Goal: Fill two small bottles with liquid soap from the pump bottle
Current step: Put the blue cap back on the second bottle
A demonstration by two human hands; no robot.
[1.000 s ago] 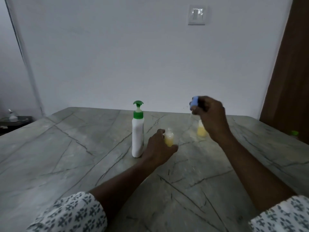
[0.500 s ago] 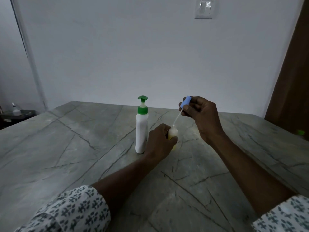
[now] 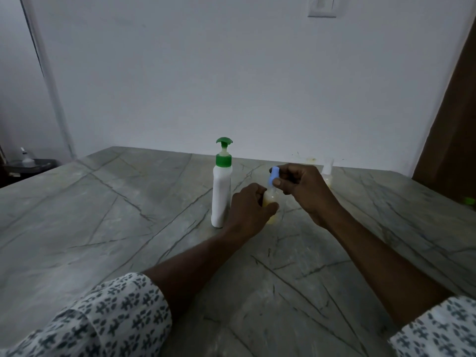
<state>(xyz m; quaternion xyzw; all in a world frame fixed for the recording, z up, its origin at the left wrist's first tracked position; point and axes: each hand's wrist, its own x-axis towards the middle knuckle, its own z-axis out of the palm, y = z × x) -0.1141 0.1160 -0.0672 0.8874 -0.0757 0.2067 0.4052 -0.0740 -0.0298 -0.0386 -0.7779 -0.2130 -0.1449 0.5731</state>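
Mostly, left hand (image 3: 248,208) hides small bottle (image 3: 270,199); right hand (image 3: 306,191) pinches cap (image 3: 274,174).

We've got two sleeves in shot, both cut from the same cloth: white, scattered with small dark grey-blue leafy sprigs. The left sleeve (image 3: 103,318) ends in a loose, rumpled cuff. The right sleeve (image 3: 438,331) shows only its edge at the lower corner, with the same print. Past each cuff the forearms (image 3: 195,264) are bare, right down to the left hand (image 3: 247,210) and the right hand (image 3: 306,191).
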